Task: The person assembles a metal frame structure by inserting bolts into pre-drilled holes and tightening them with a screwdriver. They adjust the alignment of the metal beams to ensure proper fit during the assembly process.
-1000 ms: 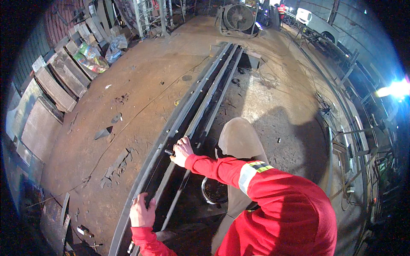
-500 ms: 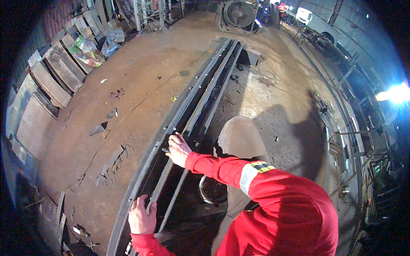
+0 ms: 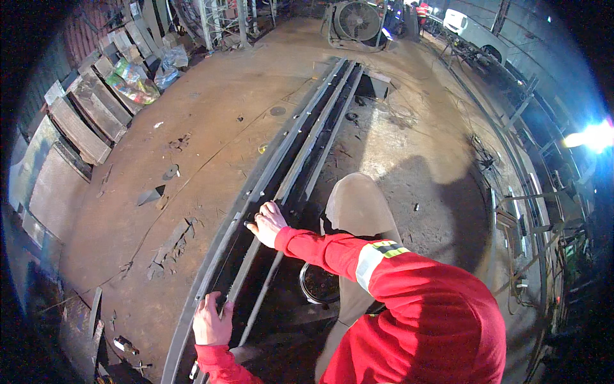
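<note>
A long dark metal beam [image 3: 206,280] with parallel rails runs from the lower left towards the far middle. Small bright bolts or studs dot its left flange. My right hand [image 3: 268,225] is over the beam's channel, fingers closed on a small dark bolt-like piece [image 3: 250,225]; its far end is hidden by the fingers. Nearer to me, my left hand [image 3: 212,322] rests on the beam, thumb and fingers apart across the channel. Whether anything small lies under its fingertips cannot be made out. Beside the beam, a narrower bar [image 3: 261,299] runs to the right.
A round dark container with a pale rim [image 3: 304,288] stands right of the beam, by my knee [image 3: 361,201]. Scraps and a cable lie on the brown floor at left. Leaning plates [image 3: 80,121] line the left side; a large fan [image 3: 358,21] stands far ahead.
My right hand and the small dark piece have shifted very slightly along the beam towards me. My left hand stays at nearly the same spot. The view has tilted a little.
</note>
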{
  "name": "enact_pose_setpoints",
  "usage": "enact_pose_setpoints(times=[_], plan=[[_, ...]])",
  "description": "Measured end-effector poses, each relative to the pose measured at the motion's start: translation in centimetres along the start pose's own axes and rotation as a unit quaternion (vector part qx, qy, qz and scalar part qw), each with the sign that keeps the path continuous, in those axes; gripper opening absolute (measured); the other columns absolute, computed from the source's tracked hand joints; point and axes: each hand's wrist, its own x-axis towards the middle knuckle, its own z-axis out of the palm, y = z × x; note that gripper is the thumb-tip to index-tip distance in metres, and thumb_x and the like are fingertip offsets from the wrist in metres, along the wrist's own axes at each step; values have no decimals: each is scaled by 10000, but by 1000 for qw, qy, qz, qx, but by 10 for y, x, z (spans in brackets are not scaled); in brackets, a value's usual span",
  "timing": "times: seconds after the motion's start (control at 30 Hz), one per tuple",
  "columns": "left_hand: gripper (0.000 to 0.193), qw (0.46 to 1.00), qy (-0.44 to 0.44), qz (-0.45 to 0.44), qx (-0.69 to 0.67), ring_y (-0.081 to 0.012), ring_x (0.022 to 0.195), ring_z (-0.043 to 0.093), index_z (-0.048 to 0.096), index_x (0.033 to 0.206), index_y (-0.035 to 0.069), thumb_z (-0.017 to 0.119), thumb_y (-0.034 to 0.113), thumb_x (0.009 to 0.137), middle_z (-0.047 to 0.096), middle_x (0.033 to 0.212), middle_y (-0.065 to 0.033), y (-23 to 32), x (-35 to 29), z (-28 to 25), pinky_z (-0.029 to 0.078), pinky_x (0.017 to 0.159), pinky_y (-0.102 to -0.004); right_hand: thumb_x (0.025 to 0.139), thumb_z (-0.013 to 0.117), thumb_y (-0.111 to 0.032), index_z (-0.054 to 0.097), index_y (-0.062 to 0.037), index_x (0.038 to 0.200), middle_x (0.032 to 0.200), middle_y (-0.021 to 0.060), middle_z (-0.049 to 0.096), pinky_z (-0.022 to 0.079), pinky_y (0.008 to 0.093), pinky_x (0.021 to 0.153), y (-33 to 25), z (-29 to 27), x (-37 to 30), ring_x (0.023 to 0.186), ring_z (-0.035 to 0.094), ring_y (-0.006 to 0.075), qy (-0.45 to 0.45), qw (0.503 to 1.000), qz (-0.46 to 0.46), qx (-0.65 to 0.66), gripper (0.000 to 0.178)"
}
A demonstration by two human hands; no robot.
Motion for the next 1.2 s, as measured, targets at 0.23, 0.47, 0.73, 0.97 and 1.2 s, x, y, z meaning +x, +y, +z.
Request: enact_pose_setpoints(times=[0.23,0.47,0.73,0.97,1.2], plan=[[336,1000,3,-10,-19,-346,811,609,579,1079,36,666,220,813,622,890,-186,3,-1,-1,477,716,-430,848,566,-446,654,33,944,1110,207,562,204,503,1119,0,-5,-6,1193,406,368,0,1000,-2,-16,496],[344,1000,2,-8,-14,-351,817,607,579,1084,41,672,230,813,618,888,-188,2,1,0,477,722,-434,714,684,-435,647,20,950,1130,202,555,200,513,1121,-2,-8,-1,1192,400,378,-68,997,34,-20,514],[337,1000,7,-6,-8,-367,835,607,583,1073,46,663,256,823,618,897,-188,3,1,1,479,729,-438,707,723,-315,677,-4,762,968,135,589,255,478,1079,1,-6,-2,1122,438,315,55,997,-44,4,319],[341,1000,5,4,-5,-364,833,611,582,1085,46,662,245,820,624,910,-184,10,0,2,481,720,-435,861,577,-314,658,9,712,978,142,631,202,505,1111,14,11,1,1198,461,273,1,997,-40,69,364],[346,999,21,22,-9,-341,801,620,600,1074,23,677,231,808,633,930,-184,6,0,1,489,716,-413,887,479,-382,686,23,713,991,151,625,203,488,1107,11,12,3,1167,442,298,-21,998,-47,31,487]])
